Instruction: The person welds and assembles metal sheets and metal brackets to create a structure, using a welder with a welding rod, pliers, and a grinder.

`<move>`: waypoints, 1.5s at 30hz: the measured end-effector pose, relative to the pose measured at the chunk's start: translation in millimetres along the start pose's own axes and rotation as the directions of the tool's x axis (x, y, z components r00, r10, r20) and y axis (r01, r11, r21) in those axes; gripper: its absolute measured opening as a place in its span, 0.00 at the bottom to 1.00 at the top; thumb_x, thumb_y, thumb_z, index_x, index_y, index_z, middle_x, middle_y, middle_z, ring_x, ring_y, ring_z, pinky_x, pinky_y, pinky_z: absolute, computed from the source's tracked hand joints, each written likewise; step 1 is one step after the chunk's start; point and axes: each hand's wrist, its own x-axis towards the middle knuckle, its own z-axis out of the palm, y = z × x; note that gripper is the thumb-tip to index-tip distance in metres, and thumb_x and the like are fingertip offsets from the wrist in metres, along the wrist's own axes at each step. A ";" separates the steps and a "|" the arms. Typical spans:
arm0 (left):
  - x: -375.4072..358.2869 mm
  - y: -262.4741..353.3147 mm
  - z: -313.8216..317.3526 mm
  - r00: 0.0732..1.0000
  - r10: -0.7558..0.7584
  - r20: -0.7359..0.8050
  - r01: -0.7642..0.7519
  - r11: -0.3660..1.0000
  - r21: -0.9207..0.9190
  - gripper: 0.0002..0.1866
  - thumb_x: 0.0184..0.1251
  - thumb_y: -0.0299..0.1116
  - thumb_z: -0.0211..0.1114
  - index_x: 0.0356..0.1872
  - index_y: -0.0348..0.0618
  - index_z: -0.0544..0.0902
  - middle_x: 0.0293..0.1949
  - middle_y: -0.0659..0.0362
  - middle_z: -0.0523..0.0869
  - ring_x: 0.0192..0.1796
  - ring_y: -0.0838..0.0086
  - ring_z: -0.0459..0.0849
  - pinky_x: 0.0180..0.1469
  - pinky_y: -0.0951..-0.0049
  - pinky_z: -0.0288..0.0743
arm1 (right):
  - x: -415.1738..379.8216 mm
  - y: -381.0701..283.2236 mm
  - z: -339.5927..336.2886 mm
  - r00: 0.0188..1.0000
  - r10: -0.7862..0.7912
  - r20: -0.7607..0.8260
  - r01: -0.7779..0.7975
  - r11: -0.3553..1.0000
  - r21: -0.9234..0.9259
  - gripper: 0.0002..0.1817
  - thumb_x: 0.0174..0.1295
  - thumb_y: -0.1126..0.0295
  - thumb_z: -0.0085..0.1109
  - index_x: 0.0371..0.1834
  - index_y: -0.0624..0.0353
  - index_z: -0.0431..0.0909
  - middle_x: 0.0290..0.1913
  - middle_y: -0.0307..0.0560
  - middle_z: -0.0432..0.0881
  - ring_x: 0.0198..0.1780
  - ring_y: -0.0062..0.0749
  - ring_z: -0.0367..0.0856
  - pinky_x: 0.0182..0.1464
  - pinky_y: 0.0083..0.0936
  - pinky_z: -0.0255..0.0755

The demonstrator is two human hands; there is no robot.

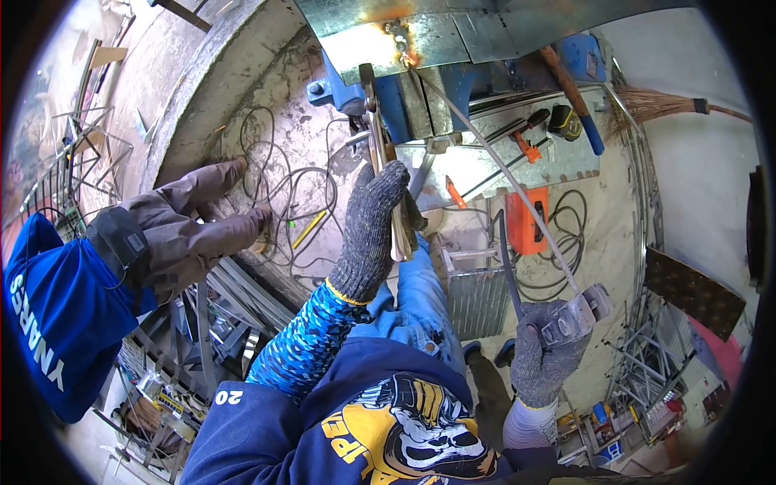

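Head view: work around the blue vise (343,91)

Left of the vise, near it, is a person in a blue shirt (73,315). Just below the vise, the left hand (376,198), in a grey glove, has its fingers wrapped firmly around the handles of a long plier-like tool (375,133). The head of this tool points up toward the metal sheet (517,28), which extends above the vise. From the sheet, a thin rod (501,166) slants down, to the right of the vise. Whether its tip touches the sheet beside the orange glow, I cannot tell. Well below and right of the vise, the right hand (541,352), also gloved, is curled around the rod's holder (570,319); its fingertips are partly hidden.
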 end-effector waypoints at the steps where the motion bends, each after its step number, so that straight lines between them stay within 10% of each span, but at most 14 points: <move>1: -0.3 -0.2 1.5 1.000 0.000 0.000 0.000 1.000 0.000 0.16 0.70 0.42 0.62 0.51 0.44 0.73 0.28 0.61 0.78 0.29 0.74 0.81 0.31 0.72 0.79 | 2.0 -2.3 0.8 0.999 -0.020 -0.034 0.020 1.000 -0.016 0.19 0.60 0.65 0.66 0.53 0.58 0.76 0.53 0.57 0.75 0.49 0.48 0.78 0.52 0.40 0.72; 2: -0.9 -0.5 4.4 0.999 0.033 -0.042 -0.031 0.999 0.041 0.17 0.71 0.42 0.62 0.52 0.44 0.73 0.28 0.61 0.78 0.28 0.74 0.81 0.31 0.72 0.79 | 0.9 0.2 1.5 0.999 -0.021 -0.034 0.020 1.000 -0.016 0.19 0.60 0.65 0.66 0.53 0.58 0.76 0.53 0.57 0.75 0.49 0.48 0.78 0.52 0.40 0.72; 3: -1.7 -0.3 6.3 0.994 0.067 -0.083 -0.060 0.995 0.083 0.17 0.71 0.42 0.61 0.53 0.43 0.73 0.28 0.61 0.78 0.27 0.74 0.81 0.30 0.72 0.79 | -0.9 5.0 2.8 0.941 0.335 -0.044 -0.258 0.795 0.549 0.16 0.60 0.64 0.66 0.48 0.58 0.75 0.45 0.51 0.76 0.41 0.41 0.78 0.47 0.34 0.72; 4: -3.6 0.9 6.0 0.995 0.077 -0.063 -0.069 0.990 0.122 0.17 0.72 0.42 0.61 0.54 0.43 0.73 0.28 0.61 0.78 0.27 0.75 0.81 0.30 0.72 0.78 | -1.5 7.6 3.6 0.788 0.598 0.148 -0.355 0.245 0.902 0.14 0.61 0.64 0.66 0.43 0.57 0.75 0.37 0.45 0.76 0.34 0.34 0.78 0.41 0.29 0.73; 8: -6.5 -5.0 -0.8 0.998 0.059 -0.010 -0.058 0.998 0.039 0.18 0.74 0.41 0.59 0.56 0.41 0.75 0.29 0.60 0.79 0.29 0.76 0.81 0.32 0.73 0.78 | 8.8 0.4 6.8 0.817 0.573 0.062 -0.364 0.428 0.827 0.12 0.58 0.68 0.66 0.36 0.56 0.71 0.30 0.40 0.72 0.26 0.27 0.72 0.34 0.23 0.69; 10: -7.1 -1.9 -0.1 1.000 0.016 -0.001 -0.016 0.999 0.043 0.18 0.75 0.42 0.58 0.57 0.40 0.76 0.31 0.60 0.79 0.29 0.77 0.80 0.33 0.73 0.78 | 19.9 -12.9 8.4 0.995 -0.048 -0.083 0.054 0.996 0.070 0.12 0.58 0.68 0.66 0.40 0.55 0.72 0.34 0.43 0.74 0.29 0.30 0.75 0.35 0.27 0.70; 14: -5.0 -6.1 -2.3 0.999 0.049 0.009 -0.048 0.997 -0.052 0.20 0.75 0.43 0.58 0.58 0.39 0.76 0.31 0.60 0.79 0.30 0.76 0.80 0.33 0.73 0.78 | 14.9 -11.7 7.5 0.994 0.013 -0.108 -0.006 0.998 0.066 0.13 0.60 0.65 0.65 0.43 0.55 0.73 0.38 0.46 0.75 0.31 0.33 0.77 0.36 0.32 0.71; 17: -4.0 -3.9 -3.3 0.999 0.028 0.047 -0.031 0.998 0.055 0.22 0.75 0.43 0.58 0.60 0.38 0.75 0.31 0.60 0.79 0.29 0.75 0.81 0.34 0.72 0.79 | 17.3 -8.4 1.1 0.970 -0.241 -0.026 0.231 0.953 -0.196 0.13 0.60 0.65 0.64 0.44 0.55 0.73 0.41 0.47 0.75 0.32 0.37 0.77 0.36 0.35 0.71; 19: -9.2 -2.2 1.3 0.966 0.257 0.014 -0.236 0.866 0.441 0.23 0.74 0.44 0.59 0.61 0.38 0.74 0.32 0.59 0.80 0.27 0.73 0.81 0.33 0.71 0.79 | 12.5 -8.1 1.3 0.970 -0.230 -0.073 0.202 0.940 -0.276 0.12 0.61 0.66 0.63 0.44 0.54 0.73 0.42 0.48 0.74 0.32 0.40 0.77 0.35 0.38 0.71; 20: -3.6 -3.8 -4.6 0.993 -0.003 0.114 0.025 0.981 -0.192 0.21 0.73 0.45 0.60 0.56 0.41 0.75 0.31 0.58 0.80 0.26 0.72 0.81 0.32 0.70 0.79 | 14.2 -6.5 4.3 0.975 -0.204 -0.087 0.186 0.966 -0.180 0.11 0.61 0.68 0.63 0.41 0.55 0.71 0.39 0.48 0.76 0.32 0.37 0.77 0.36 0.33 0.71; 23: -7.5 -6.6 -6.0 0.979 0.188 0.078 -0.203 0.932 0.299 0.24 0.73 0.51 0.57 0.58 0.43 0.75 0.43 0.55 0.83 0.43 0.69 0.84 0.45 0.69 0.79 | 13.5 -25.0 18.6 0.957 0.123 -0.262 -0.019 0.930 0.366 0.11 0.61 0.71 0.65 0.37 0.60 0.69 0.32 0.46 0.78 0.32 0.28 0.76 0.37 0.23 0.70; 24: -2.6 -4.8 -4.8 0.997 -0.061 -0.043 0.062 0.998 0.019 0.25 0.69 0.53 0.61 0.54 0.43 0.78 0.38 0.58 0.84 0.37 0.71 0.84 0.39 0.72 0.78 | 11.3 -15.6 12.6 0.968 0.036 -0.247 0.028 0.967 0.252 0.12 0.61 0.70 0.64 0.40 0.64 0.71 0.32 0.45 0.78 0.33 0.26 0.76 0.37 0.23 0.70; 27: -0.1 -0.1 -4.8 0.992 -0.125 -0.033 0.126 0.991 0.046 0.26 0.67 0.55 0.63 0.53 0.43 0.78 0.37 0.58 0.84 0.36 0.72 0.84 0.39 0.73 0.78 | 7.1 -15.3 8.6 0.970 0.085 -0.227 -0.009 0.949 0.315 0.14 0.62 0.69 0.63 0.43 0.67 0.72 0.32 0.44 0.78 0.33 0.26 0.76 0.38 0.23 0.70; 45: 0.8 10.2 -0.4 0.998 -0.064 -0.015 0.065 0.968 0.242 0.25 0.70 0.56 0.59 0.47 0.40 0.75 0.21 0.56 0.80 0.22 0.67 0.82 0.26 0.69 0.79 | -14.8 21.4 2.1 0.954 0.126 -0.274 0.025 0.872 0.489 0.25 0.64 0.59 0.64 0.55 0.63 0.64 0.29 0.43 0.77 0.26 0.25 0.74 0.35 0.30 0.74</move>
